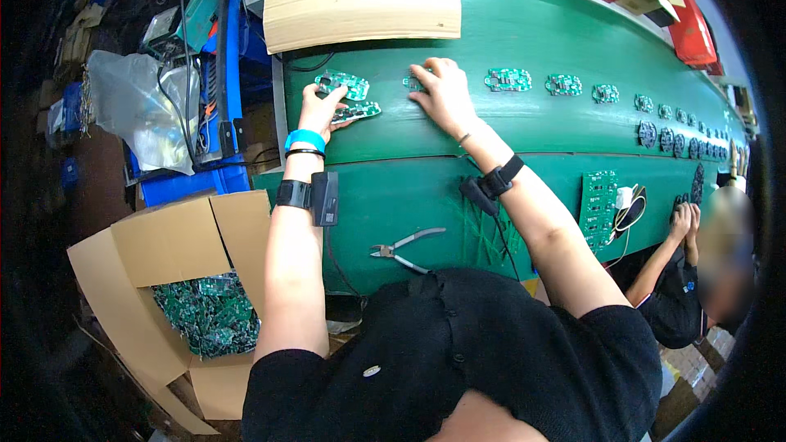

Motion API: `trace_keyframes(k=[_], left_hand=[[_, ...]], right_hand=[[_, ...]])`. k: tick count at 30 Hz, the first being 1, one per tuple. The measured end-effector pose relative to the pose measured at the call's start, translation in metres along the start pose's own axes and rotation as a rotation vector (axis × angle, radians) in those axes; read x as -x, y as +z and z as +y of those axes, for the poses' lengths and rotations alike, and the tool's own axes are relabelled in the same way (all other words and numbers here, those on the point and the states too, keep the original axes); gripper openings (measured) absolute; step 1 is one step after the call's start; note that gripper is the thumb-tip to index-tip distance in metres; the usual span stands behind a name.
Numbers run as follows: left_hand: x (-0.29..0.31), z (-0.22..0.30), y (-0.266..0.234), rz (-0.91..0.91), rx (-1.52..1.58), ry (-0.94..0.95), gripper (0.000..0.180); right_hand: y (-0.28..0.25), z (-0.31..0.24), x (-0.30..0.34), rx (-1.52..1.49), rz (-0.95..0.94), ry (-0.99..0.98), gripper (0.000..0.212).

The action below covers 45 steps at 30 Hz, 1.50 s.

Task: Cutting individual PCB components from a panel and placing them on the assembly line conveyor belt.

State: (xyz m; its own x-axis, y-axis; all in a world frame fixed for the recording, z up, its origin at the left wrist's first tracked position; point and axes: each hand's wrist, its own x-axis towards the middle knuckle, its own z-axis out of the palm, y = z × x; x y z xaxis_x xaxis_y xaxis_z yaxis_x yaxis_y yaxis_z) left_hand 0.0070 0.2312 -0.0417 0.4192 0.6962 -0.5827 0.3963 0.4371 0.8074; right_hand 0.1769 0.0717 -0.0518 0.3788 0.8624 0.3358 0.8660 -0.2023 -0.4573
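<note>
My left hand is closed on small green circuit boards. One circuit board sticks out past the fingertips, and a second board shows just below it. To the right, my right hand reaches over the green bench with its fingers bent around another small board. That board lies on the bench surface and is partly covered by the fingers. Farther right, a similar circuit board heads a row of several boards stretching along the bench.
Diagonal cutters lie near my body. A cardboard box of green board scraps stands at left, below a blue crate. A cardboard sheet covers the bench's far left. At right are a board panel, a cable and a co-worker.
</note>
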Motion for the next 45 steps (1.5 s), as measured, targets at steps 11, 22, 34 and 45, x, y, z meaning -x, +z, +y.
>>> trace_keyframes(k=[11,22,34,45], left_hand=[[0.069,-0.029,-0.053,-0.315,-0.644,0.220,0.009],[0.098,-0.074,-0.054,0.142,-0.978,0.660,0.012],[0.164,-0.071,0.029,-0.178,-0.425,0.484,0.012],[0.204,-0.073,0.077,-0.506,-0.127,0.174,0.015]], right_hand=[[0.079,-0.052,-0.024,0.010,-0.069,-0.151,0.034],[0.011,-0.005,-0.007,0.281,0.027,0.087,0.022],[-0.198,0.049,0.238,0.648,0.088,0.676,0.074],[-0.205,0.095,0.309,0.559,-0.022,0.944,0.108]])
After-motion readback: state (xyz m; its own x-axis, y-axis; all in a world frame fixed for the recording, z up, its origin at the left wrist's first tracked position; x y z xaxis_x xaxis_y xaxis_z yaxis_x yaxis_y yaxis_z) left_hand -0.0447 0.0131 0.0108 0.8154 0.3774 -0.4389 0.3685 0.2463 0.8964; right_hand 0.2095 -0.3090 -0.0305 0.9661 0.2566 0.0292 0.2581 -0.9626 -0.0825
